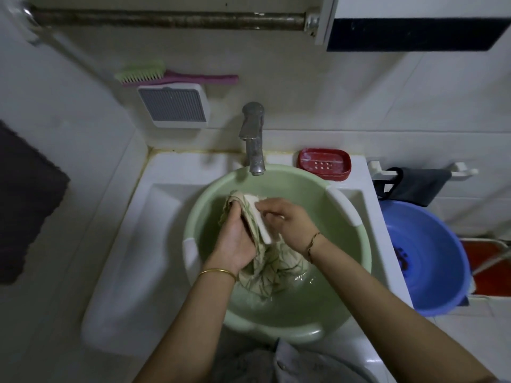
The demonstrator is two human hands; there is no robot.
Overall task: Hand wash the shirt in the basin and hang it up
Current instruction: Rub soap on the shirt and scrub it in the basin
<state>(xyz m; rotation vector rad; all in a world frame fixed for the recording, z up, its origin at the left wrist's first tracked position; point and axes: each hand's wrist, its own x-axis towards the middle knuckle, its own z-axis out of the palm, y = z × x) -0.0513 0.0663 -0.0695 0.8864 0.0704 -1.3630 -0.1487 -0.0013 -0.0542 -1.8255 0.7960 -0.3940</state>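
A pale green basin (343, 261) sits in the white sink and holds a little water. A cream shirt (272, 265) with a dark leaf pattern is bunched up above the water, its lower part trailing down into the basin. My left hand (235, 239) grips a raised fold of the shirt from the left. My right hand (290, 221) holds a white bar of soap (260, 217) against that fold, fingers curled over it.
The tap (253, 139) stands behind the basin, no water running. A red soap dish (323, 163) sits on the sink's back right. A blue basin (425, 258) is on the right. A brush (166, 74) and a rail (166, 19) are on the wall above.
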